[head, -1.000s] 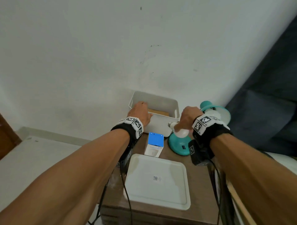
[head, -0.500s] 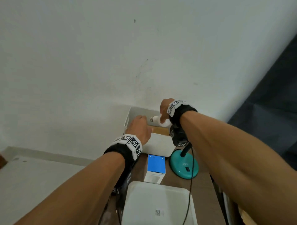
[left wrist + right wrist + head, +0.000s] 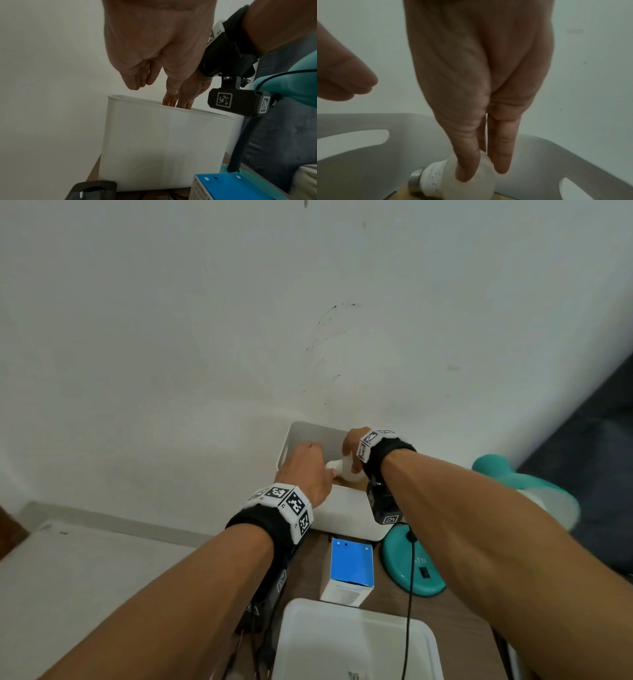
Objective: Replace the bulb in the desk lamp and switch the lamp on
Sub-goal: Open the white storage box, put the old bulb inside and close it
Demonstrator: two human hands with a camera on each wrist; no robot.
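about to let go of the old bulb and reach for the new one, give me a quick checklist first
1. Old bulb inside white bin: ok.
2. Bulb resting on bin floor: cannot tell.
3. Right hand fingers still on bulb: not ok to withdraw yet.
4. Left hand holds nothing: ok.
5. Blue bulb box upright, within reach: ok.
6. Lamp socket empty: cannot tell.

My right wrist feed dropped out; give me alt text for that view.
The right hand reaches down into a white bin, fingers wrapped over a white bulb whose metal screw base points left. The left hand's fingertips show at the left edge, holding nothing.
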